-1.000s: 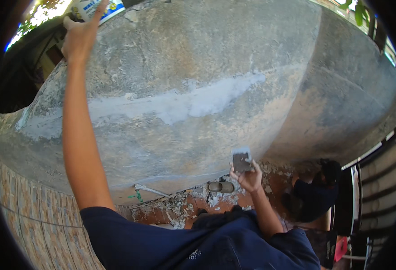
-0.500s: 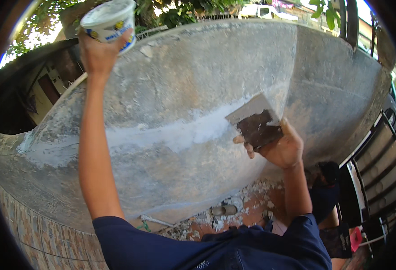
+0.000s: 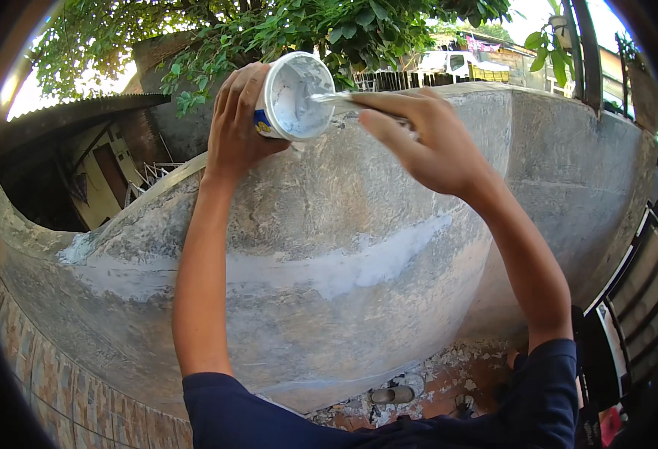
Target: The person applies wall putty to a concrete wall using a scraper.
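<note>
My left hand (image 3: 235, 120) is wrapped around a round white plastic tub (image 3: 264, 123), held up high and tipped so its mouth faces me. Pale putty (image 3: 299, 116) coats the inside of the tub. Pinched in my right hand (image 3: 437, 138) is a flat putty scraper (image 3: 349, 98), seen nearly edge-on. Its front end reaches into the tub's mouth and is blurred there. Behind and below both arms stands a rough grey concrete wall (image 3: 389, 194). A whitish band of putty (image 3: 351, 266) runs across it.
Brown slatted tiles (image 3: 67, 382) line the lower left. Debris and a sandal (image 3: 392, 394) lie on the reddish floor below the wall. A dark-framed gate (image 3: 635, 292) stands at the right. Leafy branches (image 3: 269, 37) hang beyond the wall, with a white truck (image 3: 448, 66) further off.
My left hand has brought the tub right and tilted its mouth toward me. My right hand has risen from the wall, carrying the scraper into the tub. The view has tipped upward.
</note>
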Demonstrator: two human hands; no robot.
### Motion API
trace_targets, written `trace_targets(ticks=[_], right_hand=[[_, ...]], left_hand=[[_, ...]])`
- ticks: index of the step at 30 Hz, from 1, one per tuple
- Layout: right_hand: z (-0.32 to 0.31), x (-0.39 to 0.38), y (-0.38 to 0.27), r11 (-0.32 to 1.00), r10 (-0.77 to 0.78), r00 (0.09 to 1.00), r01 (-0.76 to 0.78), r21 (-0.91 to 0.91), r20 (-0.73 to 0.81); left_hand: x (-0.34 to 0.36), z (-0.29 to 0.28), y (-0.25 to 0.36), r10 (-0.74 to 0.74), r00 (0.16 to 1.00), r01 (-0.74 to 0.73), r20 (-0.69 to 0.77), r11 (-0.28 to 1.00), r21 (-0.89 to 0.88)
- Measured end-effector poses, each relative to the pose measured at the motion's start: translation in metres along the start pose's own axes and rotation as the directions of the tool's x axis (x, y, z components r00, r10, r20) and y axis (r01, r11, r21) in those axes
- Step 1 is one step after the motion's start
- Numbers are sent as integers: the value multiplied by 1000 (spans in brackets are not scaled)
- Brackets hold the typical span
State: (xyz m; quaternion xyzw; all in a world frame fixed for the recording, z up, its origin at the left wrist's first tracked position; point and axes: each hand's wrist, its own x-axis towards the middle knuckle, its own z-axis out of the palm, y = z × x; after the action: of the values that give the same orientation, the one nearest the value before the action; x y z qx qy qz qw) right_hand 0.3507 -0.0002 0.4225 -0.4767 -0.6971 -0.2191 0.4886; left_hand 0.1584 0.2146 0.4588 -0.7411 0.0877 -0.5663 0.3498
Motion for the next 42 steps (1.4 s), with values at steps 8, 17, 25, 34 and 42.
trace_targets(ticks=[8, 17, 25, 34, 42], right_hand=[[51, 53, 16, 848, -383, 919, 310, -429, -91], [64, 59, 23, 684, -630, 775, 516, -515, -60], [58, 63, 21, 738, -494, 866, 466, -487, 78], [31, 73, -2, 822, -182, 918, 339, -458, 353], [-48, 51, 33, 983, 182, 966, -181, -24, 184]], left_hand=[[3, -3, 6, -86, 995, 87, 45, 996, -26], [2, -5, 6, -97, 995, 97, 12, 994, -55], [2, -2, 2, -78, 997, 78, 5, 995, -66], [2, 2, -2, -67, 998, 68, 10, 996, -66], [1, -4, 2, -120, 993, 118, -11, 989, -84]])
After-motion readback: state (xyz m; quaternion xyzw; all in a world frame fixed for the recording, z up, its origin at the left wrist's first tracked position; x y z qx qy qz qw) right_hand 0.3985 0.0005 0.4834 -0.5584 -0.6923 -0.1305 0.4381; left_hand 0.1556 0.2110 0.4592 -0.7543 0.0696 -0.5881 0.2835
